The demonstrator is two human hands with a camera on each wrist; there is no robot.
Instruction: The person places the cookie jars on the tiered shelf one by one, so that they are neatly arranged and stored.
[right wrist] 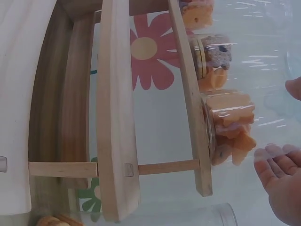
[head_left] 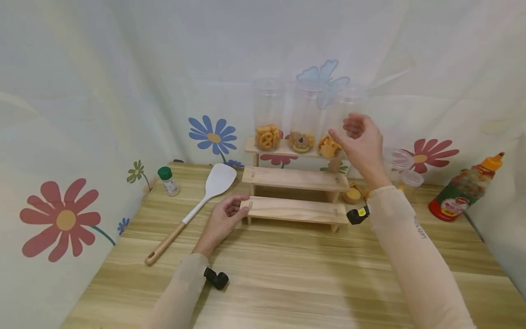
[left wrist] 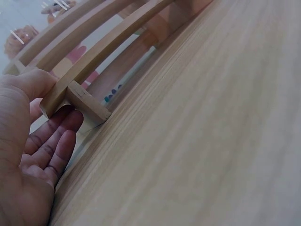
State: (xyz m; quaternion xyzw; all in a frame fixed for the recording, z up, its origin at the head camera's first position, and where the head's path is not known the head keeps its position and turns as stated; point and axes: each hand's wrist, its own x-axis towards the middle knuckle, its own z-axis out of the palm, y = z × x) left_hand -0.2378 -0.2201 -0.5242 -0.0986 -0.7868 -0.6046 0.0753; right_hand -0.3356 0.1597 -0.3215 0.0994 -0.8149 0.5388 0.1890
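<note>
Hands are well apart: the left hand (head_left: 222,219) pinches the left end of the lowest board of a three-tier wooden stand (head_left: 293,178), thumb on top and fingers beneath, while the right hand (head_left: 363,141) is raised at the right jar (head_left: 329,146), thumb and loosely bent fingers spread; whether it touches the jar I cannot tell. That jar stands upright on the stand's top board and holds orange biscuits. Beside it, on the same board, are the middle jar (head_left: 305,121), with sandwich-like biscuits, and the left jar (head_left: 268,114), with ring-shaped snacks. Just right of the stand, clear containers (head_left: 411,179) stand partly hidden behind the right wrist, with biscuits visible low down. Farther right is a red sauce bottle (head_left: 462,189) with an orange cap. Left of the stand, a white spatula (head_left: 220,179) with a wooden handle lies on the wood-grain surface (head_left: 279,274), near a green-capped shaker (head_left: 169,182). Behind hangs a pale flowered curtain (head_left: 164,68).
</note>
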